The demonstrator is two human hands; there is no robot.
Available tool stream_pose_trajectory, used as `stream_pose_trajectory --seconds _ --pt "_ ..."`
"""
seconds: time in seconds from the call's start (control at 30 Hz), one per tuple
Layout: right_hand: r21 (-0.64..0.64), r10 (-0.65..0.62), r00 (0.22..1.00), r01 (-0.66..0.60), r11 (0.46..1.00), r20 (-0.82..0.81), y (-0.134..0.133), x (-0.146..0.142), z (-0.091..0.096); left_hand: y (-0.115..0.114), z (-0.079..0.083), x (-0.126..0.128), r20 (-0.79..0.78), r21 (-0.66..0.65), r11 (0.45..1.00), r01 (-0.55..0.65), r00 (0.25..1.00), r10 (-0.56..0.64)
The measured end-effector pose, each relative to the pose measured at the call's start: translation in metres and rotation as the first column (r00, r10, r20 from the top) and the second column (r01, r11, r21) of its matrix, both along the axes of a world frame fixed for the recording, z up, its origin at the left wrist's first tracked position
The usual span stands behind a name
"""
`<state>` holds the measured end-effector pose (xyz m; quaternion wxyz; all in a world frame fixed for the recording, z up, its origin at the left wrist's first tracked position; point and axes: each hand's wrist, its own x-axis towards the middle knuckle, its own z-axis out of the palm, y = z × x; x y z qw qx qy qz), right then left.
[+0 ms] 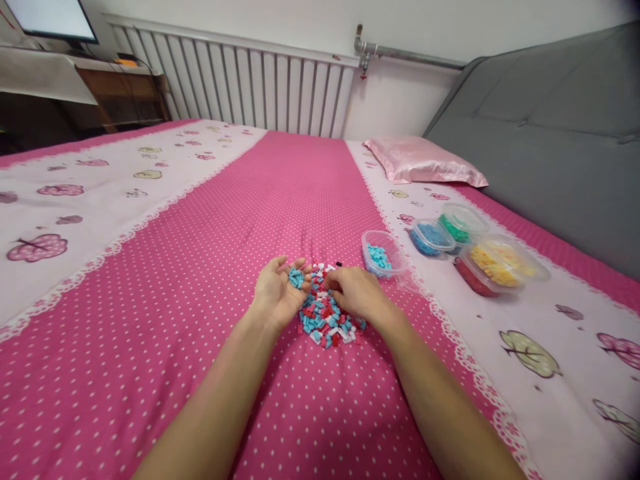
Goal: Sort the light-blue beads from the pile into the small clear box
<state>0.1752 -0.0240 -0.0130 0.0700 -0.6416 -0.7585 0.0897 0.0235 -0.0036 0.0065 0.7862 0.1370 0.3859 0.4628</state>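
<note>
My left hand [277,288] is turned palm up and cupped, with a small heap of light blue toy bricks [296,278] lying in its palm and fingers. Right beside it on the bedspread is a mixed pile of small bricks [323,317] in light blue, red, pink and white. My right hand [356,291] reaches over the pile's right side, palm down, its fingers bent together at the bricks. Whatever is between those fingertips is too small to make out. A clear plastic tub [395,262] with light blue bricks stands just beyond my right hand.
Farther right sit clear tubs of blue bricks [431,239], green bricks [454,229] and yellow bricks [493,265], the last atop a red one [474,280]. A pink pillow [425,160] lies near the grey headboard [545,127]. A radiator [240,73] lines the wall.
</note>
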Motion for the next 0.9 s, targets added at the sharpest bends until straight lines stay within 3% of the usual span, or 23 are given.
stream_pose_trajectory --seconds 0.2,0.43,0.67,0.8,0.9 --pt "0.067 0.045 0.997 -0.041 0.997 -0.055 0.002 0.004 -0.002 0.001 -0.001 -0.001 0.005 -0.002 1.000 0.005 1.000 -0.005" --pt "0.241 0.103 0.922 -0.011 0.971 -0.374 0.006 0.012 0.003 0.000 0.000 0.000 0.006 -0.020 1.000 -0.018 1.000 0.018" --pt "0.465 0.237 0.718 0.135 0.875 -0.655 -0.006 0.006 0.024 -0.006 0.001 0.006 0.055 -0.059 0.998 0.018 0.998 -0.015" --pt "0.532 0.262 0.678 0.222 0.817 -0.686 -0.014 0.001 0.034 -0.007 -0.001 0.010 0.099 -0.090 0.991 0.102 0.991 -0.093" --pt "0.553 0.281 0.679 0.220 0.803 -0.678 -0.017 0.000 0.037 -0.008 -0.001 0.011 0.115 -0.088 0.987 0.135 0.986 -0.125"
